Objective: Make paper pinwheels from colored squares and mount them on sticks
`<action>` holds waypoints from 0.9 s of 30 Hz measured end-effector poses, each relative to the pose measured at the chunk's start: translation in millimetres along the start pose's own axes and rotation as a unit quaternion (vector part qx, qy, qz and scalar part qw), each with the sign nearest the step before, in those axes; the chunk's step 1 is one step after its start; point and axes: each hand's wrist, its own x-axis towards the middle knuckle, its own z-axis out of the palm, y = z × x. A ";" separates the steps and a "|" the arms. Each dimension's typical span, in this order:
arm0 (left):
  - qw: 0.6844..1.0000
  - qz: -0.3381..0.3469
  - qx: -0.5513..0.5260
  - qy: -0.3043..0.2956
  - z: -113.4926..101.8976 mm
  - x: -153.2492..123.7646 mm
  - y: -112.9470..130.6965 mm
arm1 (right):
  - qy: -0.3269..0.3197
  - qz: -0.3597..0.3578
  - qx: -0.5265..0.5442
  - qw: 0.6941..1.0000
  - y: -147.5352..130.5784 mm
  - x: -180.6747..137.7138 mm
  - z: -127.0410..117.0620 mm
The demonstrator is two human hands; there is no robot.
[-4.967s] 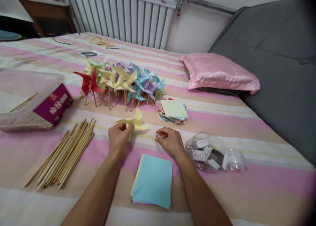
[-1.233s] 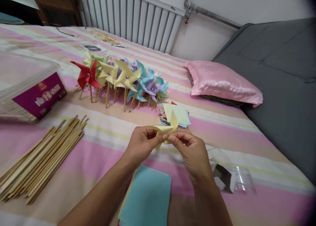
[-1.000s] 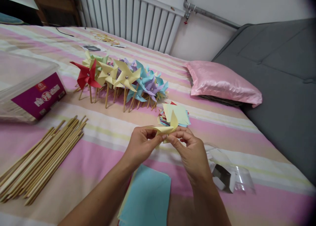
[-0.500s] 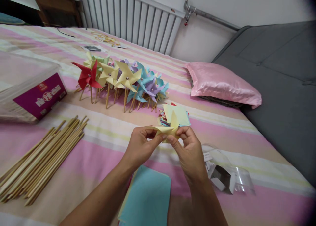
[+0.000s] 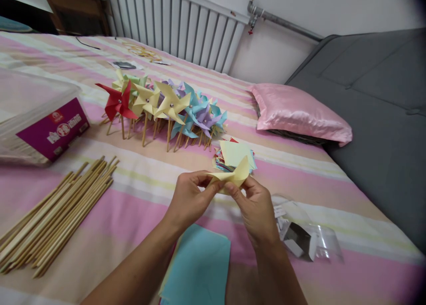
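Between my two hands is a pale yellow paper pinwheel (image 5: 238,175), its blades partly folded and one standing up at the right. My left hand (image 5: 193,198) pinches its left side between thumb and fingers. On the other side, my right hand (image 5: 254,205) grips the paper, with the thumb near its middle. Just beyond lies a stack of small cut papers (image 5: 236,153), pale green on top. Below my wrists rests a pile of blue paper sheets (image 5: 199,265). What lies under my fingertips is hidden.
Finished pinwheels on sticks (image 5: 171,105) stand clustered farther back. Wooden sticks (image 5: 63,211) lie at left near a clear plastic box (image 5: 43,114). Clear packaging (image 5: 309,238) sits at right. A pink pillow (image 5: 299,112) leans by the grey headboard (image 5: 372,87).
The raised right blade of the yellow pinwheel has tilted to the right and spread wider. My right fingers have shifted slightly lower behind the paper; my left hand stays in place.
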 end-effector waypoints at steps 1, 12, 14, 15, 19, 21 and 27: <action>1.000 0.004 0.008 0.003 0.0 -0.1 0.5 | 0.001 0.000 0.006 1.000 0.7 -0.1 0.2; 0.980 0.106 0.162 0.037 0.0 -3.3 -4.5 | 0.005 0.013 0.018 1.000 2.6 -0.8 1.7; 0.976 0.120 0.176 0.046 0.8 -4.2 -5.4 | 0.006 0.014 0.024 1.000 2.9 -0.7 1.7; 0.974 0.126 0.180 0.050 1.1 -4.7 -5.4 | 0.005 0.016 0.028 0.999 3.3 -0.6 1.6; 0.975 0.144 0.161 0.049 2.6 -6.0 -3.1 | 0.007 0.028 0.049 0.998 5.7 0.0 0.7; 0.981 0.136 0.136 0.040 3.3 -5.9 -0.9 | 0.006 0.027 0.056 0.998 6.9 0.5 0.2; 0.996 0.049 0.059 -0.039 3.4 -4.0 1.7 | 0.009 0.020 0.039 0.999 7.2 0.9 0.4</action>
